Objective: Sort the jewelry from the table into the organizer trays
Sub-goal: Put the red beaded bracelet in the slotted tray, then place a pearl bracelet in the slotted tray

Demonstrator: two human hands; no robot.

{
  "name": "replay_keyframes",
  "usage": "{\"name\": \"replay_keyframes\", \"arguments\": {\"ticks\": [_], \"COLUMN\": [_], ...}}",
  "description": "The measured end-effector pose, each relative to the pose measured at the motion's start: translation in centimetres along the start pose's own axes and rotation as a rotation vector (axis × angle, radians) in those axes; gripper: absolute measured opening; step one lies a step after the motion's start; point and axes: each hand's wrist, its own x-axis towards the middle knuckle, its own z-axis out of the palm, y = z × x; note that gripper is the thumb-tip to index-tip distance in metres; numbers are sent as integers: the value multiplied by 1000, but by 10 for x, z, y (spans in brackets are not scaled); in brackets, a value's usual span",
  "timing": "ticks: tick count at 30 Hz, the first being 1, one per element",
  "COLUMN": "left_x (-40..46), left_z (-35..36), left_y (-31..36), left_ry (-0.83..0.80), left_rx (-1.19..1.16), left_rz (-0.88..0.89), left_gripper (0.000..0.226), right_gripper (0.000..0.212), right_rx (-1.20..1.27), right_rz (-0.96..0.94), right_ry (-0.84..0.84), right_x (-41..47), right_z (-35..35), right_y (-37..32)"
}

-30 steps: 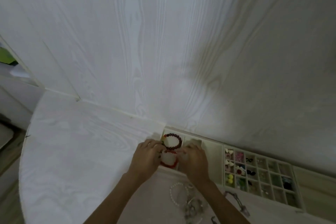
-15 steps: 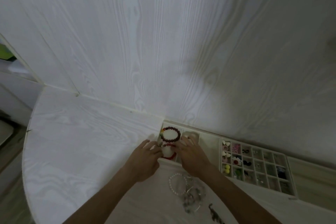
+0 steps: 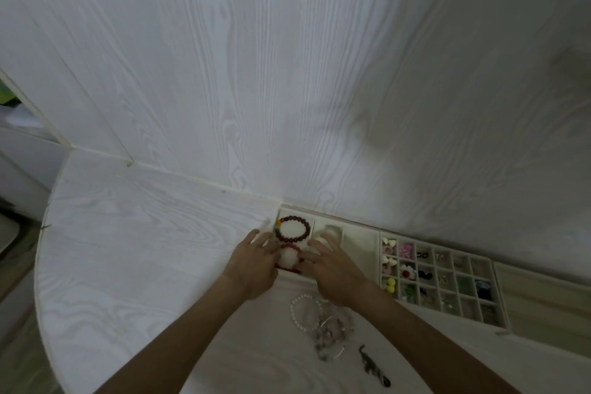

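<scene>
red bracelet (image 3: 289, 261), near-left compartment of bracelet tray (image 3: 359, 245), below dark bead bracelet (image 3: 292, 229): left hand (image 3: 254, 267) and right hand (image 3: 332, 269) fingers curled at its sides, grip unclear; best seated flat, then released gently.

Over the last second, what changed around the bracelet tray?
Little changed. Both hands stayed at the red bracelet in the near cell; the left hand shifted slightly off it toward the tray's edge, and the right hand still touches it. The dark bracelet, the loose pile on the table and the earring tray stayed put.
</scene>
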Motion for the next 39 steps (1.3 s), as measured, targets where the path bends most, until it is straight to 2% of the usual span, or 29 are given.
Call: {"name": "replay_keyframes", "arguments": {"ticks": [2, 3, 6, 8, 10, 12, 14, 16, 18, 21, 24, 25, 27, 28, 30, 32, 33, 36, 39], "left_x": [0, -2, -4, -10, -19, -28, -35, -39, -38, -35, -32, -33, -34, -33, -32, -33, -35, -45, -52], "left_z": [1, 2, -2, -9, -19, -26, -22, -14, -5, 4, 9, 10, 9, 7, 7, 9, 8, 5, -11], "left_y": [1, 0, 3, 10, 21, 31, 37, 42, 50, 64, 78, 82, 87, 87, 86, 85, 83, 76, 73], "left_ry": [32, 39, 144, 243, 297, 196, 29, -100, -176, -253, -227, -206, -165, -154, -156, -160, -153, -108, -56], "left_rx": [11, 4, -117, -233, -365, -542, -699, -770, -793, -829, -781, -733, -618, -574, -533, -527, -549, -688, -832], "left_rz": [-5, -18, -82, -157, -277, -454, -595, -643, -654, -662, -651, -645, -628, -626, -639, -626, -622, -587, -460], "left_gripper": [16, 18, 47, 58, 42, 23, 20, 20, 22, 30, 35, 35, 30, 25, 19, 19, 19, 13, 4], "right_gripper": [45, 46, 54, 52, 39, 32, 32, 34, 36, 40, 65, 64, 41, 36, 50, 55, 55, 35, 35], "right_rx": [-23, -27, 129, 213, 323, 424, 465, 512, 548, 465, 380, 360, 301, 279, 273, 286, 295, 321, 404], "right_rz": [13, 16, 77, 220, 351, 401, 396, 386, 417, 413, 405, 404, 405, 431, 475, 504, 507, 471, 496], "right_ry": [-27, 0, 146, 242, 317, 287, 169, 65, 41, 108, 77, 72, 120, 122, 135, 185, 187, 190, 182], "right_x": [-1, -1, -4, -13, -32, -56, -73, -81, -83, -84, -87, -89, -98, -102, -111, -119, -122, -133, -132], "right_z": [-1, -1, -10, -29, -44, -51, -45, -27, -10, 13, 25, 26, 31, 31, 32, 30, 28, 29, 28], "right_y": [0, 0, 1, 3, 5, 2, -7, -22, -38, -59, -74, -77, -83, -83, -85, -87, -87, -87, -85]}}
